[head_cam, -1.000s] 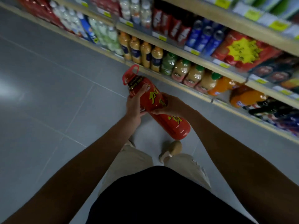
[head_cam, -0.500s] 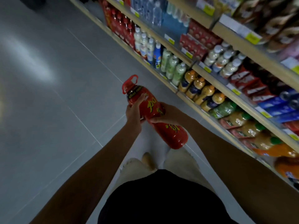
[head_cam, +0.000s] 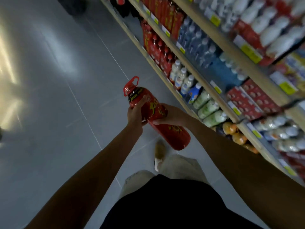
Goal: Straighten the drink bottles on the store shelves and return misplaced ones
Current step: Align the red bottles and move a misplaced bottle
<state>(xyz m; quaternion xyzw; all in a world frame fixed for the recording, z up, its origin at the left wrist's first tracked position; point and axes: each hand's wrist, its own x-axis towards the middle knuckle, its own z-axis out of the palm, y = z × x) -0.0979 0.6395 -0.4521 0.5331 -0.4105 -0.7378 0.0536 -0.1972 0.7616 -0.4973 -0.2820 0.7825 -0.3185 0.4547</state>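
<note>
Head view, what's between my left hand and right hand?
The large red plastic drink bottle with a loop-handle cap; left hand and right hand both grip it, per the head view.

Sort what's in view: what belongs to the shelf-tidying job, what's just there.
Job: big red bottle, gripped by left hand and right hand; shelved bottles; shelves.
Just there: grey floor; shoe; price tags.
</note>
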